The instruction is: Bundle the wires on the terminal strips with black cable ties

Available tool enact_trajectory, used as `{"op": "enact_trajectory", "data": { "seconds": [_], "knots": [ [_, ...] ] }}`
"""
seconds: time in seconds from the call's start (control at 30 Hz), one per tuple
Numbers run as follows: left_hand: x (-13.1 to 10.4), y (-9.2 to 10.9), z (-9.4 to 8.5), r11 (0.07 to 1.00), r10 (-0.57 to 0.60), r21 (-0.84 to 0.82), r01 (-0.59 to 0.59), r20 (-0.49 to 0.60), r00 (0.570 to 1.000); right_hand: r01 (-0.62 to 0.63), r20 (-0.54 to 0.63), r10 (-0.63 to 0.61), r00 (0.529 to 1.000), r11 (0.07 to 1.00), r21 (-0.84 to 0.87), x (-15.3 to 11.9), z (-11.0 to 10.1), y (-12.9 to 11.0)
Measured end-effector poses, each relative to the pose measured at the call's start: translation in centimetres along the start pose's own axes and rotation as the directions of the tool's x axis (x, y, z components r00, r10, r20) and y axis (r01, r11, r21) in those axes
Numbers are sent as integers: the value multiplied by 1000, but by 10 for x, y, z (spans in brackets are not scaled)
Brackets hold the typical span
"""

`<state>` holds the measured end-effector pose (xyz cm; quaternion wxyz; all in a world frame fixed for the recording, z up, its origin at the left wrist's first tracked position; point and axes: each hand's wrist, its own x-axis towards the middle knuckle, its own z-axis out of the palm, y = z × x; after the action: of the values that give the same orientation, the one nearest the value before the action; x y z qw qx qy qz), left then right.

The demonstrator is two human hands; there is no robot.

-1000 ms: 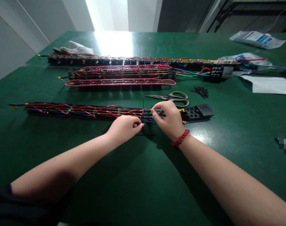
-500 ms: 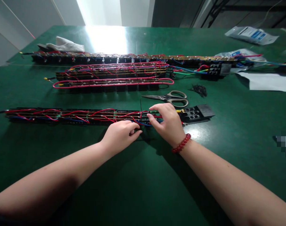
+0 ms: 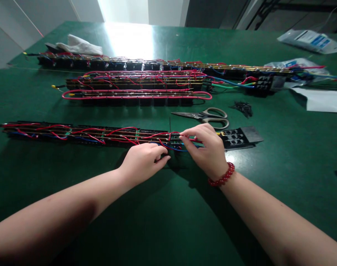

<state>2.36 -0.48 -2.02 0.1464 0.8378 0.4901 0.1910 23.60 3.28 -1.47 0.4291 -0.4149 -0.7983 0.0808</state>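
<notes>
A long black wired assembly point(image 3: 85, 135) with thin metal rods and red and blue wires lies across the front of the table. At its near edge, my left hand point(image 3: 146, 160) is closed, thumb and forefinger near each other; what is between them is hidden. My right hand point(image 3: 208, 149), with a red bead bracelet point(image 3: 222, 176) at the wrist, pinches a red wire point(image 3: 175, 133) by the right part of the assembly. A thin black strip point(image 3: 169, 123) sticks out from the far edge between the hands. The assembly's flat black end block point(image 3: 235, 137) shows past my right hand.
Scissors point(image 3: 205, 115) lie just behind the assembly, with a pile of small black pieces point(image 3: 242, 108) to their right. Further back are another wired assembly with a red cable loop point(image 3: 135, 98) and a longer one point(image 3: 146, 66). White paper point(image 3: 323, 99), plastic bags point(image 3: 312, 41) and a cloth point(image 3: 81, 45) lie around.
My right thumb and forefinger have come together on the red wire; they were apart before. My left hand stays at the near edge. The whole view has shifted slightly.
</notes>
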Motion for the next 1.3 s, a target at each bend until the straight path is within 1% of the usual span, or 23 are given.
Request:
{"op": "enact_trajectory", "data": {
  "seconds": [0.1, 0.23, 0.43, 0.53, 0.67, 0.73, 0.8, 0.83, 0.9, 1.0, 1.07, 1.2, 1.3],
  "knots": [
    [1, 0, -1, 1000, 6, -16, -6, -9, 1000, -22, -29, 23, 999, 999, 27, 0, -1, -3],
    [1, 1, -1, 1000, 10, -25, -10, -17, 1000, -74, -10, 74, 997, 996, 48, -1, -1, -6],
    [2, 1, -2, 999, 13, -38, -14, -27, 1000, -188, 21, 187, 982, 977, 105, -2, -2, -8],
    [2, 1, -2, 999, 7, -35, -8, -18, 1000, -253, 31, 251, 967, 957, 143, -2, -3, -9],
    [1, 0, -2, 1000, 5, -30, -5, -4, 1000, -352, 30, 355, 934, 906, 234, -1, -3, -8],
    [1, 0, -2, 999, 2, -42, -2, 0, 1000, -381, 19, 394, 919, 873, 304, 0, -2, -7],
    [1, -1, -2, 998, -1, -60, 1, -1, 1000, -385, -6, 413, 911, 854, 349, 1, -1, -5],
    [1, -1, -2, 998, -1, -68, 1, -2, 1000, -379, -18, 410, 912, 857, 350, 1, -1, -4],
    [1, -1, -2, 997, -3, -82, 3, -8, 1000, -351, -32, 377, 926, 887, 299, 0, 0, -2],
    [1, -1, -2, 995, -8, -97, 6, -20, 1000, -264, -13, 270, 963, 949, 172, -1, 0, -1],
    [1, -1, -2, 995, -8, -103, 3, -39, 999, -200, 7, 200, 980, 974, 105, -1, 0, -2],
    [1, -1, -1, 997, 1, -81, -6, -69, 998, -125, 30, 124, 992, 991, 47, -2, 0, -2],
    [0, 0, -1, 1000, -1, -3, 1, -33, 999, -59, 35, 57, 998, 998, 31, -3, 0, -1]
  ]
}}
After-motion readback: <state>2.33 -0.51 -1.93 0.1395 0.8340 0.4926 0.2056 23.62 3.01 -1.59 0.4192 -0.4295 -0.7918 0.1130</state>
